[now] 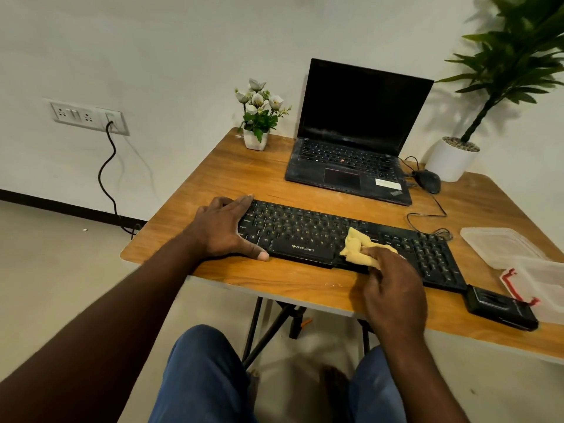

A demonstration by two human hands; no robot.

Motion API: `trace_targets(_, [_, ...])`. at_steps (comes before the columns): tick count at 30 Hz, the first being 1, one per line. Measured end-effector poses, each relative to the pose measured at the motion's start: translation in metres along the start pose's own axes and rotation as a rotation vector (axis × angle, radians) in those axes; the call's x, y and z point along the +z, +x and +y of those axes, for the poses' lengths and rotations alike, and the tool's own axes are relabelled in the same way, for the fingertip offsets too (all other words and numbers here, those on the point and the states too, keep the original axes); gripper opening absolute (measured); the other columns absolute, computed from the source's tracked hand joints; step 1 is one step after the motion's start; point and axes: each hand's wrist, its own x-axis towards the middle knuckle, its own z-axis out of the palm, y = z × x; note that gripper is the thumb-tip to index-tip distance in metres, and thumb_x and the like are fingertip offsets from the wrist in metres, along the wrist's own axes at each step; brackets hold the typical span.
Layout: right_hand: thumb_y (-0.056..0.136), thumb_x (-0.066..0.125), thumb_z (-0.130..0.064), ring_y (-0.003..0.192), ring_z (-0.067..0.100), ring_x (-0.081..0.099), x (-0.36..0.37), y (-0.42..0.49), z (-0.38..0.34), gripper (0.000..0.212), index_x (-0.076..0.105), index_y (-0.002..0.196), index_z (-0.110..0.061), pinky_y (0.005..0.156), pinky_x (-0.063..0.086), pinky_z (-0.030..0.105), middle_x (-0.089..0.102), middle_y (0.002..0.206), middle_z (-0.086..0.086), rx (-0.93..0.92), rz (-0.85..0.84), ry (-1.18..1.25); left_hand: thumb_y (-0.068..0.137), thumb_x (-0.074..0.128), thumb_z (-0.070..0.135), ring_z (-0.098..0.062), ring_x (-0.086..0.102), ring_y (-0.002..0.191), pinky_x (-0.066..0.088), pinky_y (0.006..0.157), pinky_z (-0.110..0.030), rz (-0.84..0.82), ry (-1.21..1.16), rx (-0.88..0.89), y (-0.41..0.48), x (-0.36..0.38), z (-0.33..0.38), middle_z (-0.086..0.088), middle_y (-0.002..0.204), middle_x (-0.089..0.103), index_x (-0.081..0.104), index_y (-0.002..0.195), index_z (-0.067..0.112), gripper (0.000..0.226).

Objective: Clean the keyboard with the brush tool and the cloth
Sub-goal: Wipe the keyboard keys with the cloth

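The keyboard (305, 230) lies on the desk (244, 175), its long axis running from centre left to lower right. The right grip (393, 288) pinches the cloth (357, 247) mid-keyboard. The left grip (225, 230), spread flat, pins the left end.

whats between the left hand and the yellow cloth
Head view: only bare keyboard keys lie between the left hand and the cloth.

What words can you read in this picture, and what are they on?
"ZEBRONICS": on the front edge of the black keyboard, below the space bar.
Letters on the keyboard keys: too small and blurred to read for sure.
White sticker on the laptop: blurred, cannot be read.
Laptop keys: too small to read.
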Motion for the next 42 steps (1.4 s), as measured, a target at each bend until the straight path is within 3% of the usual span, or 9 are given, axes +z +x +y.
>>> trace_targets(3, [0.082, 0.065, 0.008, 0.117, 0.028, 0.062, 0.005, -0.003, 0.001, 0.047, 0.069, 0.123, -0.014, 0.100, 0.052, 0.053, 0.070, 0.122, 0.007, -0.024, 0.028, 0.044, 0.040, 0.047, 0.106, -0.025, 0.004, 0.154, 0.014, 0.119, -0.058, -0.005, -0.028, 0.018, -0.002, 0.005, 0.012, 0.008, 0.174, -0.004, -0.011, 0.163, 0.038, 0.153])
trace_targets(7, [0.081, 0.068, 0.006, 0.114, 0.024, 0.062, 0.017, -0.002, -0.022, 0.045, 0.070, 0.120, -0.017, 0.101, 0.051, 0.054, 0.072, 0.117, 0.002, -0.024, 0.032, 0.075, 0.041, 0.048, 0.106, -0.028, 0.005, 0.155, 0.015, 0.121, -0.059, 0.065, -0.033, 0.023, -0.003, 0.014, 0.025, 0.006, 0.174, -0.003, -0.013, 0.162, 0.040, 0.151])
trace_targets(15, [0.083, 0.065, 0.000, 0.120, 0.011, 0.060, 0.025, -0.007, -0.050, 0.045, 0.071, 0.121, -0.024, 0.122, 0.027, 0.039, 0.072, 0.119, -0.006, -0.309, -0.198, 0.109, 0.036, 0.041, 0.112, -0.030, 0.011, 0.154, 0.019, 0.119, -0.058, 0.074, -0.009, -0.013, -0.001, 0.016, 0.023, 0.008, 0.174, -0.003, -0.010, 0.163, 0.039, 0.155])
trace_targets(25, [0.081, 0.067, 0.010, 0.122, 0.022, 0.057, -0.023, -0.008, 0.051, 0.049, 0.071, 0.122, -0.017, 0.112, 0.042, 0.056, 0.071, 0.123, 0.005, -0.035, 0.093, 0.039, 0.037, 0.047, 0.108, -0.034, 0.008, 0.152, 0.019, 0.118, -0.062, 0.057, -0.035, -0.060, 0.001, 0.017, 0.031, 0.007, 0.174, -0.001, -0.010, 0.162, 0.042, 0.153])
trace_targets(30, [0.086, 0.055, -0.004, 0.122, 0.023, 0.057, -0.016, -0.008, 0.054, 0.041, 0.071, 0.122, -0.015, 0.107, 0.047, 0.056, 0.070, 0.123, 0.005, -0.022, 0.120, 0.081, 0.037, 0.040, 0.112, -0.034, -0.004, 0.155, 0.007, 0.121, -0.065, 0.025, 0.129, 0.000, 0.007, 0.014, 0.067, 0.003, 0.173, -0.003, -0.009, 0.161, 0.044, 0.150])
trace_targets(32, [0.086, 0.060, 0.001, 0.122, 0.023, 0.057, -0.016, -0.008, 0.054, 0.041, 0.071, 0.122, -0.016, 0.106, 0.047, 0.056, 0.070, 0.123, 0.005, -0.015, 0.113, 0.090, 0.047, 0.048, 0.108, -0.035, -0.006, 0.156, 0.002, 0.122, -0.065, 0.005, 0.228, 0.078, 0.014, 0.010, 0.093, 0.002, 0.174, -0.002, -0.008, 0.162, 0.041, 0.144])
trace_targets(36, [0.085, 0.059, -0.001, 0.123, 0.021, 0.057, -0.018, -0.008, 0.057, 0.042, 0.071, 0.122, -0.017, 0.108, 0.046, 0.055, 0.070, 0.124, 0.003, -0.032, 0.095, 0.093, 0.057, 0.054, 0.102, -0.032, 0.000, 0.158, -0.004, 0.122, -0.068, -0.074, 0.310, 0.181, 0.032, 0.014, 0.143, -0.001, 0.174, 0.003, -0.008, 0.164, 0.036, 0.140])
trace_targets(42, [0.085, 0.065, 0.003, 0.123, 0.020, 0.057, -0.017, -0.005, 0.054, 0.043, 0.070, 0.122, -0.019, 0.110, 0.044, 0.051, 0.069, 0.123, 0.000, 0.003, 0.069, 0.070, 0.051, 0.062, 0.099, -0.033, 0.005, 0.158, -0.004, 0.122, -0.068, -0.197, 0.346, 0.177, 0.050, 0.008, 0.166, -0.004, 0.174, 0.007, -0.010, 0.164, 0.037, 0.147])
